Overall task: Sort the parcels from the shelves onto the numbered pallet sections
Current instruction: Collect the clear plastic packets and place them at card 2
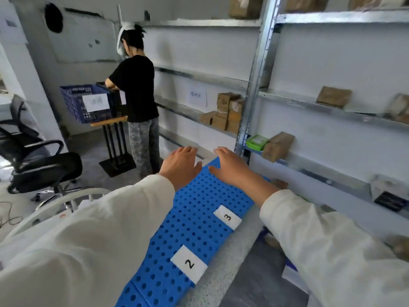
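Note:
A blue perforated pallet [194, 209] runs along the floor beside the shelves, with white labels "2" [189, 263] and "3" [227, 217] on it. My left hand [181, 166] and my right hand [232, 167] reach forward over the pallet's far end, fingers straight, holding nothing. Brown cardboard parcels [228, 111] are stacked on a middle shelf ahead. Two more brown parcels [277, 146] and a green packet [256, 141] lie on the lower right shelf. Another parcel [334, 96] sits on the shelf above.
A person in a black shirt [135, 89] stands ahead by a blue crate [87, 103] on a small stand. A black office chair [35, 156] is at the left. Metal shelf uprights [254, 85] line the right side. A grey bag [261, 273] lies on the floor.

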A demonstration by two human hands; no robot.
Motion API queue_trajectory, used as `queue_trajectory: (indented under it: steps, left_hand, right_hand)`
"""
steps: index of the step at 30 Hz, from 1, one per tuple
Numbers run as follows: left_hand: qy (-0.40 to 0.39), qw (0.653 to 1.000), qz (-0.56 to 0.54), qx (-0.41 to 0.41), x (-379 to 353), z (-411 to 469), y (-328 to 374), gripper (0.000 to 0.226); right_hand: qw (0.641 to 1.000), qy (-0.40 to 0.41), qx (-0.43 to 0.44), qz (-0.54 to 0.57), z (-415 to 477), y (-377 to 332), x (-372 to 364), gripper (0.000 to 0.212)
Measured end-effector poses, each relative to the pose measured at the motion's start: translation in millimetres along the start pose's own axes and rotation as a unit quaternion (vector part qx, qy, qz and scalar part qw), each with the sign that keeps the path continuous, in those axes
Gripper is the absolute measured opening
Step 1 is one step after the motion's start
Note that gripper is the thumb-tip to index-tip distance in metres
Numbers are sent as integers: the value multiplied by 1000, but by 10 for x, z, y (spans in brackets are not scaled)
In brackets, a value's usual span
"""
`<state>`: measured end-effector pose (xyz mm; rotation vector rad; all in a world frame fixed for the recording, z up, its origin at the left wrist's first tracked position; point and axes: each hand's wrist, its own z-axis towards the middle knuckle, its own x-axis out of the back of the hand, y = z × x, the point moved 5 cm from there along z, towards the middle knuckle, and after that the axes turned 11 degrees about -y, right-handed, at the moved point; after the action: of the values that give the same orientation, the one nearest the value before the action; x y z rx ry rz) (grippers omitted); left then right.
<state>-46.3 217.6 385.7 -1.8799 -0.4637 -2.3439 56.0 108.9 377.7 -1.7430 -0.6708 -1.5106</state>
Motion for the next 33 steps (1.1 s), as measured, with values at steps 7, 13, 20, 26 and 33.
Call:
queue_trajectory:
  steps: [7,13,20,26,33]
  left_hand:
    - [1,997,7,-74,47,807,1386,46]
    - [-10,987,8,-160,-129,1292,2734,48]
    - [17,977,-10,-214,-236,1704,3924,48]
    - [22,966,5,-259,-370,2014,4537,49]
    - [21,960,-3,-279,-512,2545,4926,49]
  right_hand:
    - [994,53,-95,-8,-600,1422,688,60]
    - [982,101,-161,-8,-1226,2478,1150,65]
    - [963,111,-247,-18,-1878,3534,1378,70]
    - [949,116,-295,5,-2109,4149,1497,71]
    - [940,126,-316,10,-1919,4659,1671,70]
